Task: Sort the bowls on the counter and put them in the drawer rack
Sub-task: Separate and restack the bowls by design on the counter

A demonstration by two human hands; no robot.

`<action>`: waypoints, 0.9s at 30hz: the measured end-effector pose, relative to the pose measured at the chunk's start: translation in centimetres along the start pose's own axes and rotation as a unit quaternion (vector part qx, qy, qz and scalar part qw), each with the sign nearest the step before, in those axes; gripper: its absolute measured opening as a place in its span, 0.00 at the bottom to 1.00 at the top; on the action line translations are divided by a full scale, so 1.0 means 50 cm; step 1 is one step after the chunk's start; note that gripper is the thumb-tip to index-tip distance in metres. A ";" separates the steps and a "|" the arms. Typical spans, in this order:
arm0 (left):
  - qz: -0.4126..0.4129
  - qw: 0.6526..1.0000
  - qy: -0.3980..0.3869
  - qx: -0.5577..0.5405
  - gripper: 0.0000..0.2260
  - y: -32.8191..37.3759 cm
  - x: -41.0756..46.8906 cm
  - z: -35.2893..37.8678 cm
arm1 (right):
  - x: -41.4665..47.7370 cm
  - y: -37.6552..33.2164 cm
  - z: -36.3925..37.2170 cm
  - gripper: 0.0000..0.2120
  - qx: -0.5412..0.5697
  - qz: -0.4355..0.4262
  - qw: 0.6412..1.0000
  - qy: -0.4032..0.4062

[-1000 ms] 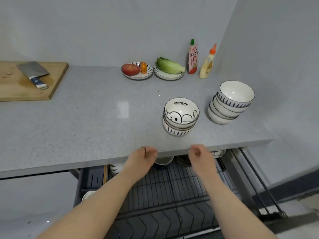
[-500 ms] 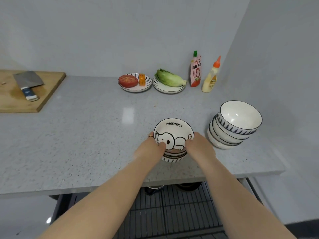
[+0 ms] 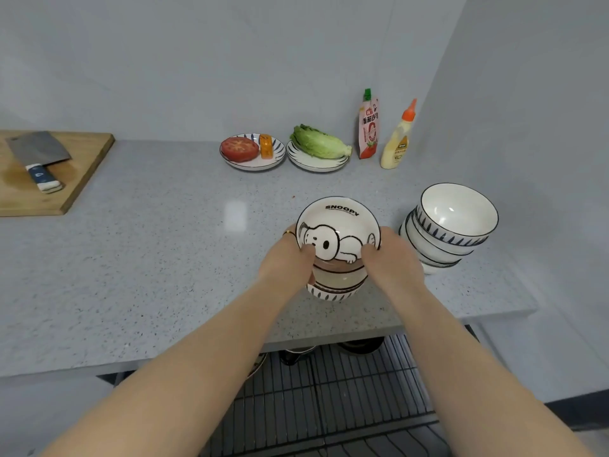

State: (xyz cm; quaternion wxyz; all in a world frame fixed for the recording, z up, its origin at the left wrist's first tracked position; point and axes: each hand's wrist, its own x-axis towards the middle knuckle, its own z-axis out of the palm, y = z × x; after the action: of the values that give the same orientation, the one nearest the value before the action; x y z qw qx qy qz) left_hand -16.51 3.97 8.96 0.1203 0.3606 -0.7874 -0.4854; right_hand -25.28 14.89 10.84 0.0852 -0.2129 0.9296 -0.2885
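A white Snoopy bowl (image 3: 339, 222) tops a short stack near the counter's front edge, above a brown-rimmed bowl (image 3: 339, 275) and a blue-striped bowl (image 3: 333, 293). My left hand (image 3: 290, 262) grips the Snoopy bowl's left rim with the thumb inside. My right hand (image 3: 392, 255) grips its right rim the same way. It appears slightly raised off the bowls below. To the right leans a second stack of blue-striped bowls (image 3: 451, 225). Below the counter the black wire drawer rack (image 3: 329, 400) is pulled out.
A wooden cutting board (image 3: 82, 166) with a cleaver (image 3: 38, 153) lies far left. Against the back wall stand a plate with tomato (image 3: 252, 153), a plate with lettuce (image 3: 318, 150), a red sauce pouch (image 3: 368, 127) and a squeeze bottle (image 3: 397, 140). Dark dishes (image 3: 359, 346) sit under the counter edge.
Both hands rose from the drawer below the counter edge to the near stack and closed on the Snoopy bowl's rim. The camera view tilted up and moved closer.
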 end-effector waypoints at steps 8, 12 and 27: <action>0.014 0.994 0.061 -0.089 0.08 -0.022 -0.039 -0.131 | -0.044 -0.108 0.013 0.13 0.120 -0.087 0.989 -0.002; -0.028 0.991 0.090 -0.094 0.11 -0.089 -0.056 -0.215 | -0.071 -0.179 0.087 0.13 0.138 -0.105 0.982 -0.069; -0.153 0.981 0.064 -0.102 0.11 -0.244 -0.059 -0.254 | -0.109 -0.195 0.263 0.16 0.162 -0.002 0.960 -0.227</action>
State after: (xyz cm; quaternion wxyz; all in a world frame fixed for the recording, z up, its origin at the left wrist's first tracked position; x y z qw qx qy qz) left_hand -2.06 -5.91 5.38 0.1311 0.4931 -0.6600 -0.5515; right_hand -13.32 3.50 5.85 0.3270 -0.2581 0.8263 -0.3791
